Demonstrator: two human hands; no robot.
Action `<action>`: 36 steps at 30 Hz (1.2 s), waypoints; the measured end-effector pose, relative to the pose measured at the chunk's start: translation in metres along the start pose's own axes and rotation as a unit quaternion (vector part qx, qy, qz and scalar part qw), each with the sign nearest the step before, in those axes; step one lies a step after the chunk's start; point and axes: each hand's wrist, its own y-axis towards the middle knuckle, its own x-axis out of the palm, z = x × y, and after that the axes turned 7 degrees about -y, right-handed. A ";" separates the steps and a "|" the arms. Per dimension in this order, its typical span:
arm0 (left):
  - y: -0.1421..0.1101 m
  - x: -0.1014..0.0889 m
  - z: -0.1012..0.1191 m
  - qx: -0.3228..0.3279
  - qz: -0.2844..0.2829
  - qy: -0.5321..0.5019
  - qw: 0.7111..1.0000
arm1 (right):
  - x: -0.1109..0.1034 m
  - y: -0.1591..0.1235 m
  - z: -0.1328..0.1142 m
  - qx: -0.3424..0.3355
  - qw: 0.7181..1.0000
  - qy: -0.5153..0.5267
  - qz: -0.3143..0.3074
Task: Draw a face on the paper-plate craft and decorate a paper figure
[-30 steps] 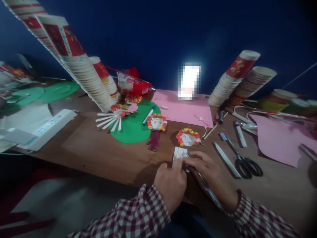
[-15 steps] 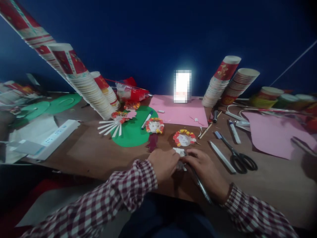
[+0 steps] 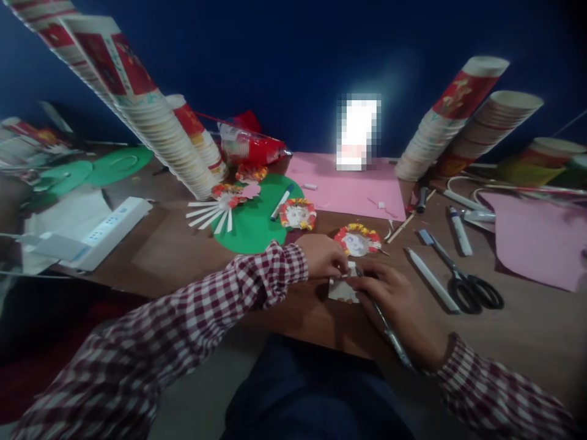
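Note:
My left hand (image 3: 324, 255) is closed in a pinch on the top edge of a small white paper piece (image 3: 342, 291) lying on the brown table (image 3: 183, 256). My right hand (image 3: 398, 305) presses on the same paper and grips a thin pen-like tool (image 3: 389, 333) that runs back along my wrist. Just beyond my fingers lies a round paper face with a red and yellow frill (image 3: 356, 241). A second frilled face (image 3: 298, 213) sits on the green paper circle (image 3: 250, 223).
Leaning stacks of paper cups rise at left (image 3: 151, 134) and right (image 3: 452, 116). Black scissors (image 3: 463, 278), white markers (image 3: 433, 280) and pink paper sheets (image 3: 348, 192) lie on the right. A white power strip (image 3: 107, 229) is at left. A bright screen (image 3: 358, 131) stands at the back.
My left arm has stretched further forward across the table and its hand has shifted right, onto the paper's top edge. The view has tilted; my right hand stays on the paper with the tool.

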 end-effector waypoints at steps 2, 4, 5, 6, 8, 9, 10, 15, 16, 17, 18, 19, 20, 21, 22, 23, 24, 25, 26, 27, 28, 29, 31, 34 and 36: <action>0.001 0.000 -0.006 0.016 -0.005 -0.025 1.000 | 0.000 0.000 0.000 -0.001 1.000 0.000 -0.006; 0.002 0.002 -0.011 0.028 -0.007 -0.050 0.998 | 0.000 0.000 0.000 0.004 1.000 0.000 -0.010; 0.003 0.002 -0.013 0.032 -0.005 -0.062 0.998 | 0.000 -0.001 0.000 0.009 1.000 0.001 -0.015; 0.003 0.003 -0.014 0.035 -0.004 -0.073 0.997 | 0.000 -0.001 0.000 0.014 1.000 0.002 -0.019; 0.005 0.004 -0.015 0.037 0.000 -0.090 0.995 | -0.002 0.000 -0.001 0.021 0.999 0.005 -0.026; 0.006 0.004 -0.016 0.036 0.001 -0.096 0.995 | -0.004 0.001 -0.002 0.020 0.999 0.007 -0.028; 0.006 0.005 -0.015 0.034 0.003 -0.099 0.995 | -0.005 0.002 -0.002 0.019 0.999 0.009 -0.027; 0.007 0.008 -0.015 0.019 0.020 -0.100 0.995 | -0.008 0.005 -0.005 0.025 0.999 0.024 -0.029; 0.007 0.008 -0.015 0.017 0.023 -0.098 0.995 | -0.008 0.005 -0.005 0.026 0.999 0.021 -0.033; 0.006 0.009 -0.015 0.015 0.025 -0.097 0.995 | -0.007 0.005 -0.004 0.028 0.999 0.016 -0.036; 0.006 0.010 -0.015 0.014 0.027 -0.096 0.995 | -0.007 0.004 -0.003 0.029 0.999 0.013 -0.041; 0.005 0.010 -0.015 0.013 0.028 -0.096 0.995 | -0.007 0.003 -0.001 0.029 0.998 0.014 -0.049; 0.005 0.010 -0.015 0.012 0.027 -0.096 0.995 | -0.008 0.002 0.000 0.026 0.998 0.023 -0.057; 0.004 0.010 -0.015 0.010 0.027 -0.097 0.995 | -0.009 0.001 0.001 0.019 0.997 0.040 -0.062; 0.004 0.010 -0.015 0.008 0.027 -0.096 0.995 | -0.010 0.001 0.001 0.012 0.996 0.061 -0.061; 0.003 0.010 -0.015 0.006 0.026 -0.094 0.995 | -0.012 0.001 0.000 0.003 0.995 0.086 -0.051; 0.003 0.010 -0.015 0.006 0.026 -0.093 0.995 | -0.014 0.001 -0.001 -0.002 0.993 0.114 -0.035; 0.002 0.010 -0.016 0.006 0.026 -0.093 0.995 | -0.015 0.002 -0.004 0.001 0.990 0.142 -0.017; 0.002 0.010 -0.016 0.007 0.026 -0.094 0.995 | -0.016 0.004 -0.008 0.012 0.986 0.164 -0.001; 0.002 0.010 -0.016 0.008 0.026 -0.094 0.995 | -0.017 0.006 -0.012 0.030 0.983 0.182 0.009; 0.001 0.010 -0.016 0.010 0.024 -0.094 0.995 | -0.017 0.009 -0.015 0.058 0.980 0.192 0.012; 0.001 0.010 -0.016 0.011 0.023 -0.093 0.995 | -0.015 0.012 -0.018 0.087 0.977 0.197 0.009; 0.000 0.010 -0.016 0.009 0.024 -0.082 0.996 | -0.010 0.018 -0.022 0.142 0.970 0.196 -0.005; -0.001 0.009 -0.014 0.002 0.027 -0.061 0.998 | 0.000 0.025 -0.021 0.183 0.966 0.182 -0.018; -0.001 0.008 -0.013 -0.001 0.024 -0.055 0.998 | 0.005 0.027 -0.019 0.193 0.966 0.172 -0.021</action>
